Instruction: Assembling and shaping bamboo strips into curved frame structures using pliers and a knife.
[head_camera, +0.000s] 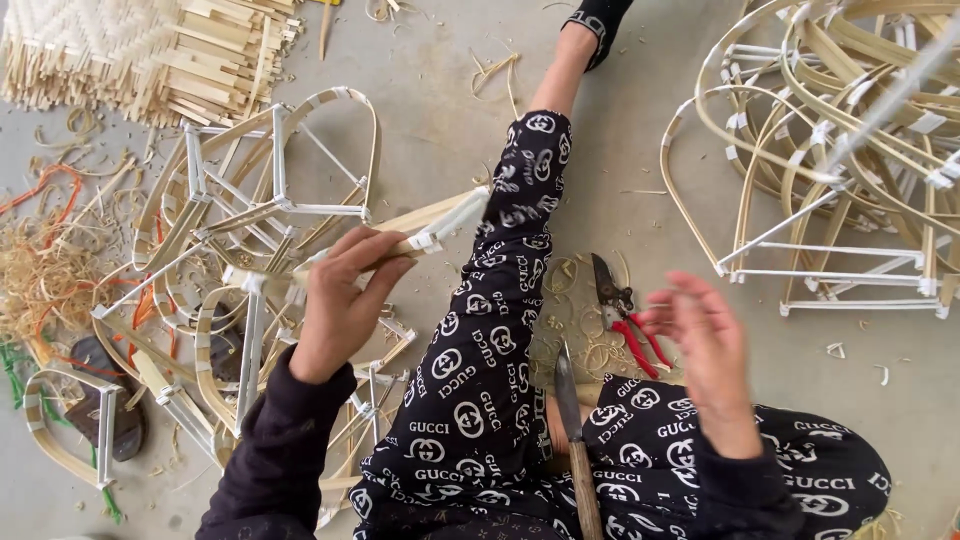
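Hands first: the left hand (345, 290) is closed around a bamboo strip (425, 230) over the left leg. The right hand (700, 335) is open and blurry, holding nothing, near red clippers (625, 315) on the floor (640, 150). A knife (572, 430) lies between the legs.

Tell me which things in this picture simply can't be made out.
- Right hand: motion-blurred, so finger positions are unclear; it seems empty.
- Knife: handle cut off by the bottom edge.
- Bamboo frame in the left hand: the gripped part is hidden by fingers.
- Frame pile: cut off by the right edge.
- Red-handled cutters: handles partly behind the right hand.
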